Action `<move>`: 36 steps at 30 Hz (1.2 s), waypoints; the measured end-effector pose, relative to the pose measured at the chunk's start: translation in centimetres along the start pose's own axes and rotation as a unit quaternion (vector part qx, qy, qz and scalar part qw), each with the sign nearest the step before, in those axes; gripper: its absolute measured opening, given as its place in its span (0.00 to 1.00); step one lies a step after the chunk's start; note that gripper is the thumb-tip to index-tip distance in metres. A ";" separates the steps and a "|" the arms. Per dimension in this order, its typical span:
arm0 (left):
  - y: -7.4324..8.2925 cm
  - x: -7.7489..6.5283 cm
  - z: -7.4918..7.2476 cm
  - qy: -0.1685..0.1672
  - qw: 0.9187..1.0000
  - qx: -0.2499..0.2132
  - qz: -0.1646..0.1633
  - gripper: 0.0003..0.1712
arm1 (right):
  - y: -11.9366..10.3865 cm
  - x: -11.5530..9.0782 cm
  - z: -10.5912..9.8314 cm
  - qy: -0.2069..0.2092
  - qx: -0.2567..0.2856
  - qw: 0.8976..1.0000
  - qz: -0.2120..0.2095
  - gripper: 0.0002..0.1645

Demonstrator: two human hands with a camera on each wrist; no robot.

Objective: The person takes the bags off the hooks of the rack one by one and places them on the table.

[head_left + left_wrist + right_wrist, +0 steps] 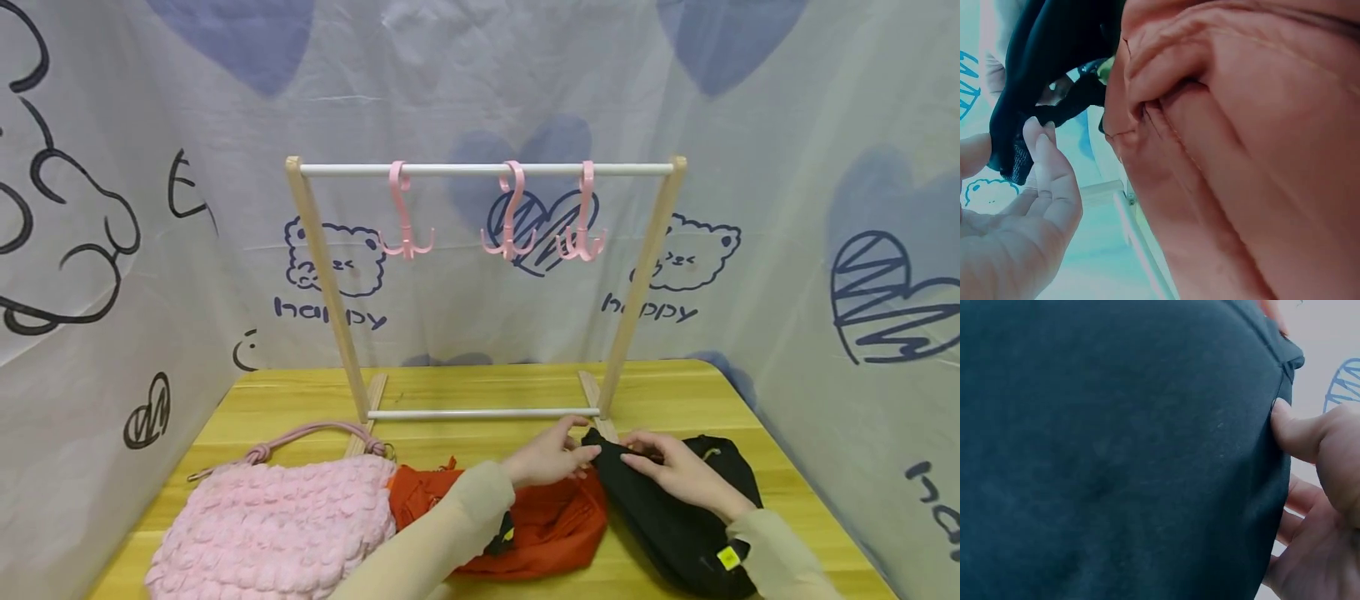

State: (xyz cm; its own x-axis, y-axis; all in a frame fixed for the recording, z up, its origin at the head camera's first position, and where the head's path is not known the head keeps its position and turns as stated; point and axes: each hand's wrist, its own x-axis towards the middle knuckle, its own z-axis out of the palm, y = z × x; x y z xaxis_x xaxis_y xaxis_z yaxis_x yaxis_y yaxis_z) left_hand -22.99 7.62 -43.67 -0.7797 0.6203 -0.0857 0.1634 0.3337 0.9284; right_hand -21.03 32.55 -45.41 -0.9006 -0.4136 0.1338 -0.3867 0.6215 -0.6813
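Note:
A black fabric bag point(648, 517) lies at the right front of the table, its narrow end raised and pointing toward the rack. My left hand point(551, 457) pinches the tip of that end between thumb and fingers point(1054, 181). Farther along the upper edge, my right hand point(682, 473) grips the same bag; its thumb point(1300, 434) lies on the near face and the other fingers are behind the edge. A yellow tag point(728, 557) shows low on the black bag. Beneath my left wrist lies an orange-red bag point(558, 533), partly hidden by the forearm.
A pink puffy bag point(277, 525) with a knotted strap point(300, 431) lies at the left front. Behind the bags stands a wooden rack with a white top bar point(457, 170). Three pink hooks hang from it: left point(406, 225), middle point(510, 225) and right point(583, 225). Patterned cloth surrounds the table.

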 end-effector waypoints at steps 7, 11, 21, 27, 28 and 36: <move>-0.2 -1.2 -0.9 -0.011 0.979 0.204 0.029 0.35 | 0.8 -0.3 -0.8 0.014 -0.032 0.999 -0.002 0.09; -0.3 -2.5 -1.5 -0.043 0.934 0.352 0.049 0.31 | 1.2 -0.6 -1.0 0.014 -0.061 0.998 0.012 0.08; -2.5 -5.0 -1.9 -0.130 0.861 0.489 0.059 0.32 | 2.1 -1.1 -1.2 -0.019 -0.094 0.994 0.054 0.09; -3.0 -5.8 -1.8 -0.133 0.825 0.547 0.043 0.35 | 2.4 -1.0 -0.6 -0.051 -0.102 0.992 0.053 0.11; -3.0 -5.8 -1.8 -0.134 0.818 0.558 0.038 0.36 | 2.4 -0.9 -0.5 -0.053 -0.101 0.992 0.053 0.11; -3.7 -6.3 -1.8 -0.131 0.823 0.553 -0.004 0.34 | 2.5 -0.6 0.0 -0.089 -0.090 0.992 0.025 0.09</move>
State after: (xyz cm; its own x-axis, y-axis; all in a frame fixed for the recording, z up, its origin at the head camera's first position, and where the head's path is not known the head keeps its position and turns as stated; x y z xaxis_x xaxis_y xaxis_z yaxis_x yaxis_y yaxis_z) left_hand -19.83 1.20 -45.90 -0.6505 0.6982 -0.2990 0.7218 0.6908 0.0428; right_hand -21.41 34.31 -47.19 -0.8761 -0.4806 -0.0371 -0.3862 0.7459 -0.5426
